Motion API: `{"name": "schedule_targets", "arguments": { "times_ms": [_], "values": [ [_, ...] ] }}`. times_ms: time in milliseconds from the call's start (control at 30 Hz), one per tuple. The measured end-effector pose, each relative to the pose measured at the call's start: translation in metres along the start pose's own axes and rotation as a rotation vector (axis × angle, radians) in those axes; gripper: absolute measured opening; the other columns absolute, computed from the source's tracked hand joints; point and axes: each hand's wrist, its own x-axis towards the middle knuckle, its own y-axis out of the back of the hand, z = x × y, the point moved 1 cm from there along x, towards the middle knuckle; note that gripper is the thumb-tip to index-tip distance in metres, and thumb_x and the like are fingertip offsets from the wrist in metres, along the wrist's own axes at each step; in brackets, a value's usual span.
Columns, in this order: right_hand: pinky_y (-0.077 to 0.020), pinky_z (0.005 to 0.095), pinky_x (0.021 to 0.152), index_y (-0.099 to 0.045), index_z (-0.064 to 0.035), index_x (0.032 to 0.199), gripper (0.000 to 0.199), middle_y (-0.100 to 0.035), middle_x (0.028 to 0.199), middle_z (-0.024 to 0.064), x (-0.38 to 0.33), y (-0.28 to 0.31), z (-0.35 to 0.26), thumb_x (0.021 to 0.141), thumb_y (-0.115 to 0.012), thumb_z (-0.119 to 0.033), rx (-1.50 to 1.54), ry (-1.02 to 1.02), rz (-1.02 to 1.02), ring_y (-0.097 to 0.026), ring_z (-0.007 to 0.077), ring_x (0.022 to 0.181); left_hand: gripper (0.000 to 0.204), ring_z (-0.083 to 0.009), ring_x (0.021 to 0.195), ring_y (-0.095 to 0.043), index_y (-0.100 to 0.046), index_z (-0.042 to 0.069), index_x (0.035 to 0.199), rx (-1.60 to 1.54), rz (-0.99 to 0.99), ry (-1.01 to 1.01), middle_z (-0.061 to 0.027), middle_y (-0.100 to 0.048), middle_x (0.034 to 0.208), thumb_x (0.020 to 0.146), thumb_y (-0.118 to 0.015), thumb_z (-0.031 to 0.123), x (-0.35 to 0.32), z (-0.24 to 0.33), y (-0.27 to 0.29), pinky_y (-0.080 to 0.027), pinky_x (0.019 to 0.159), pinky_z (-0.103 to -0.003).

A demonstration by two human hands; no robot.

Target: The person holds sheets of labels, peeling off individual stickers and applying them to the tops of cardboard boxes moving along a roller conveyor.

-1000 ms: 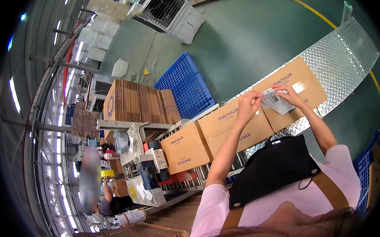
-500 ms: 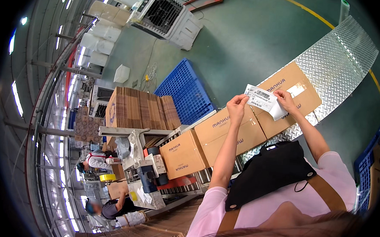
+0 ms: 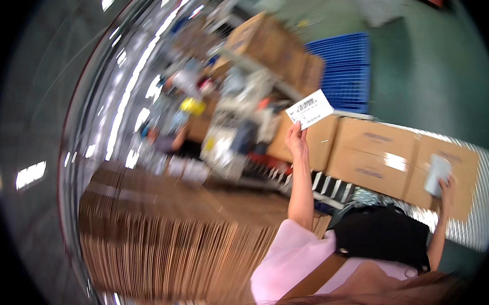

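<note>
My left hand (image 3: 296, 137) pinches the lower edge of a white printed label (image 3: 315, 107), raised above the row of boxes. Lower right, my right hand (image 3: 447, 188) is closed on a pale, blurred rectangular sheet (image 3: 436, 176) over the last carton (image 3: 462, 162); whether the sheet touches the carton I cannot tell. Beside it lies the middle carton (image 3: 359, 152), taped along its seam. A further carton (image 3: 320, 147) sits to its left, below my left hand.
A tall stack of flattened cardboard (image 3: 180, 248) fills the lower left. A roller conveyor (image 3: 330, 188) runs under the cartons to a metal plate (image 3: 479, 217). Behind are a blue pallet (image 3: 343, 75) and upright cardboard (image 3: 281, 50). Two people work at the left, blurred.
My hands have moved apart: the left carries the label leftward, the right has gone right with the pale sheet. The view has swung left, bringing the flattened cardboard stack into sight.
</note>
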Motion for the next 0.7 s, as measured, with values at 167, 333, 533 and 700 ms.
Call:
{"name": "schedule_targets", "arguments": {
  "times_ms": [167,333,533,700],
  "values": [
    [-0.0425,0.04,0.089,-0.062,-0.0059,0.111,0.048,-0.058,0.114,0.0175,0.021,-0.011,0.0,0.073,-0.071,-0.035,-0.815,0.067,-0.032,-0.055,0.0324,0.105,0.012,-0.0202,0.081,-0.062,-0.057,0.001,0.088,0.013,0.463,-0.431,-0.0096,-0.062,0.089,0.079,-0.064,-0.001,0.067,0.152,0.135,-0.054,0.068,-0.032],
    [-0.0446,0.0376,0.087,-0.06,-0.0098,0.116,0.047,-0.06,0.112,0.015,-0.014,-0.017,-0.088,0.076,-0.068,-0.035,-1.015,-0.044,-0.028,-0.057,0.0318,0.102,0.012,-0.0269,0.077,-0.062,-0.058,-0.01,0.086,0.017,0.876,-0.552,-0.0165,-0.061,0.091,0.073,-0.059,-0.009,0.128,0.215,0.285,-0.056,0.063,-0.037],
    [-0.0448,0.0366,0.078,-0.061,-0.0073,0.104,0.039,-0.06,0.098,0.0129,-0.021,-0.109,-0.102,0.073,-0.068,-0.029,-1.005,0.02,-0.109,-0.057,0.0285,0.089,0.014,-0.0297,0.073,-0.063,-0.059,-0.01,0.085,0.272,1.205,-0.462,-0.0208,-0.061,0.089,0.071,-0.058,-0.013,0.175,0.308,0.488,-0.058,0.06,-0.035],
    [-0.0449,0.0358,0.071,-0.062,-0.0051,0.094,0.032,-0.06,0.087,0.0112,-0.028,-0.067,-0.108,0.069,-0.069,-0.024,-0.995,-0.069,0.125,-0.056,0.0258,0.078,0.049,-0.0287,0.094,-0.058,-0.051,-0.007,0.11,0.978,1.02,-0.253,-0.019,-0.056,0.109,0.069,-0.072,0.01,0.193,0.166,0.356,-0.046,0.082,-0.037]
  ]
}}
